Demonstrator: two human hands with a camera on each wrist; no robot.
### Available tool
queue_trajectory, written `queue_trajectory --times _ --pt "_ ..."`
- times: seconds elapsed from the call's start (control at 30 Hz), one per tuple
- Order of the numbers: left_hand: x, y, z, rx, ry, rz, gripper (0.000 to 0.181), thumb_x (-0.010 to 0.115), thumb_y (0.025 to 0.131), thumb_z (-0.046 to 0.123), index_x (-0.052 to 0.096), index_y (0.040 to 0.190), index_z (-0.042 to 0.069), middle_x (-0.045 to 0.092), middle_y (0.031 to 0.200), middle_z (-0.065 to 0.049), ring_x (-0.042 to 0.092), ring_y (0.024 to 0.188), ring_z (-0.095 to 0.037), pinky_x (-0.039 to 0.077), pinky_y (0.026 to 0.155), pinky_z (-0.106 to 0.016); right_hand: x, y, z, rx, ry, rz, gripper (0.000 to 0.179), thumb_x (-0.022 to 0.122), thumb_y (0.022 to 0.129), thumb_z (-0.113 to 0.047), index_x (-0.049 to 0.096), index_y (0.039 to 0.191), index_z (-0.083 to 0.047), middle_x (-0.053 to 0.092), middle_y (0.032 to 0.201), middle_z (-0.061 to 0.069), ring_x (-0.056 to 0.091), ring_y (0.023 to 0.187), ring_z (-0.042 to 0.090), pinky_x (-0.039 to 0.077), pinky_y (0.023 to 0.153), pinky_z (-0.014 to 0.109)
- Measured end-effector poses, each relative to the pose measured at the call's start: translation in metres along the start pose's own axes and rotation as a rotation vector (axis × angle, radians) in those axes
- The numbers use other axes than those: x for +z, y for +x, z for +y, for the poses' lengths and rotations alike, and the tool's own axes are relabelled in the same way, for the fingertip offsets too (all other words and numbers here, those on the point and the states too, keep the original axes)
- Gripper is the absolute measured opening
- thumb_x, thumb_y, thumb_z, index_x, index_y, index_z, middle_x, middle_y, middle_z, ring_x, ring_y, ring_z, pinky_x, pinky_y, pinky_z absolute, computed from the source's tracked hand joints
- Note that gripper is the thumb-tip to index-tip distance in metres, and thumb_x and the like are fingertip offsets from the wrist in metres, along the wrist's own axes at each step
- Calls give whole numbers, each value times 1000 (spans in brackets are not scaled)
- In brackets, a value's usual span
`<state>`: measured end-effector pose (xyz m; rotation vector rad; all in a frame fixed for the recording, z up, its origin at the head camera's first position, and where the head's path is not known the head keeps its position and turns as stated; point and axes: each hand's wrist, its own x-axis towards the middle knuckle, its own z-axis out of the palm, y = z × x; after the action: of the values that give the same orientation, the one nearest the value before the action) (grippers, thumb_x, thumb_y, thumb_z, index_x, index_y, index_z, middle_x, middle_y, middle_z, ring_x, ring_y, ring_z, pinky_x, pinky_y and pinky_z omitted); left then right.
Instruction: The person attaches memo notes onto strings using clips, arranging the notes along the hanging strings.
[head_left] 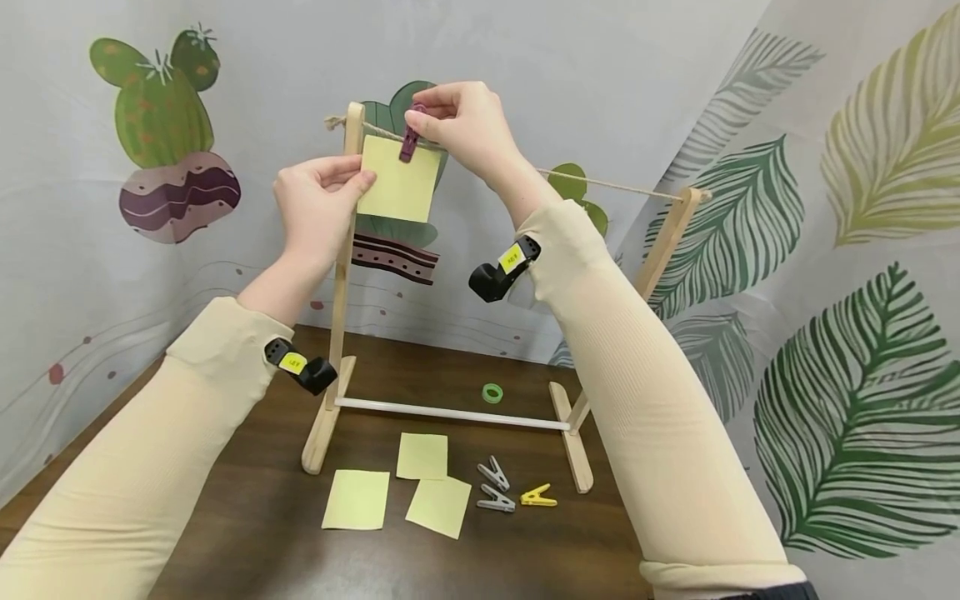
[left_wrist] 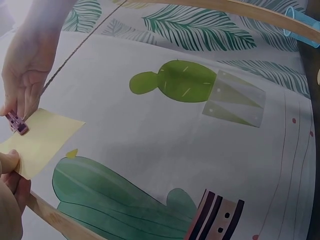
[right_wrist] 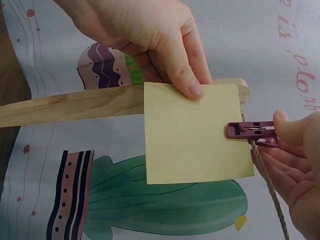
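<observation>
A yellow sticky note (head_left: 397, 187) is held up against the twine (head_left: 615, 185) near the left post of a wooden frame. My left hand (head_left: 315, 204) pinches the note's left edge between thumb and fingers. With thumb and fingers my right hand (head_left: 468, 125) grips a purple clothespin (head_left: 409, 137). Its jaws lie over the note's top edge and the twine, as the right wrist view also shows on the clothespin (right_wrist: 250, 130). In the left wrist view the note (left_wrist: 47, 140) appears between both hands, partly covered by the left thumb.
Several yellow sticky notes (head_left: 356, 500) lie on the dark table. Beside them are two grey clothespins (head_left: 495, 498) and a yellow clothespin (head_left: 538, 497). A green tape roll (head_left: 492, 393) sits behind the frame's white bar (head_left: 450, 412). A patterned curtain hangs behind.
</observation>
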<state>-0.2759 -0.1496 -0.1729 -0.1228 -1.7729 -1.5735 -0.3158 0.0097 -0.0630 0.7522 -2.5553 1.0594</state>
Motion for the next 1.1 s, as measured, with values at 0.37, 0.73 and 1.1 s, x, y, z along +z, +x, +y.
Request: queue_trajectory --times 0.37,0.73,1.1 --pt "2 -2 5 -30 -26 28 32 77 85 20 74 110 2 73 110 -15 71 88 -3 55 85 -19 -1 3 4 30 46 9 42 68 92 -27 63 131 -12 68 126 1 62 112 7 47 93 15" --pt "-2 -6 0 -54 -58 22 33 79 83 22 74 111 4 75 108 -7 69 85 1 54 79 -15 -3 -6 14 -65 194 147 42 69 92 -21 62 131 -8 69 124 5 66 111 9 47 93 14" --pt "-5 -17 -15 -69 -114 14 33 78 83 18 73 111 0 77 93 1 69 75 4 53 73 -12 8 -27 34 -293 397 370 19 66 92 -6 68 108 3 71 102 14 68 88 14 52 83 20"
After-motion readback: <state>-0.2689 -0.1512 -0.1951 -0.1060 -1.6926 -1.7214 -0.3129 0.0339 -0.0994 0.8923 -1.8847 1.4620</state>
